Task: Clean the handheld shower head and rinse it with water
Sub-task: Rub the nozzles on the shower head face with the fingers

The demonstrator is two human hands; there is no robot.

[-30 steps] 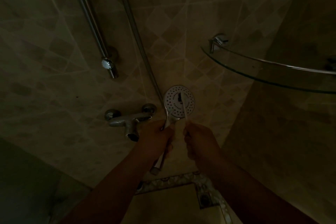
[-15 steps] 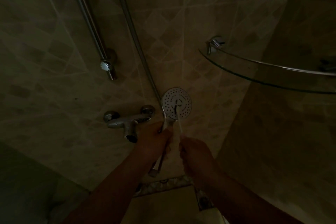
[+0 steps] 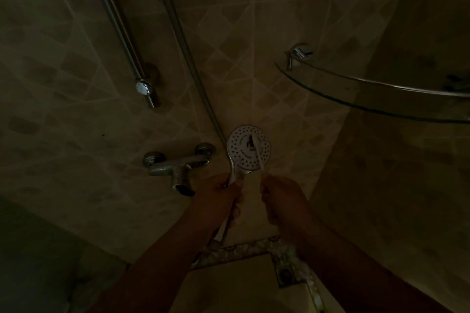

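The room is dim. The handheld shower head [image 3: 241,150] is a round white face with many small holes on a chrome handle. It faces me, upright, in front of the tiled wall. My left hand [image 3: 218,198] is closed around its handle. My right hand [image 3: 282,201] grips a thin toothbrush [image 3: 258,154], whose dark bristle end rests on the middle of the face. The shower hose [image 3: 178,33] runs up and left from behind the head.
A chrome mixer tap [image 3: 175,165] juts from the wall just left of my left hand. A chrome slide rail [image 3: 119,33] runs up the wall. A glass corner shelf [image 3: 368,99] hangs at the upper right. A floor drain [image 3: 286,274] lies below.
The brush tip slid down the shower head's face and is back near its middle. Both hands shifted slightly; the left hand's hold on the handle is unchanged.
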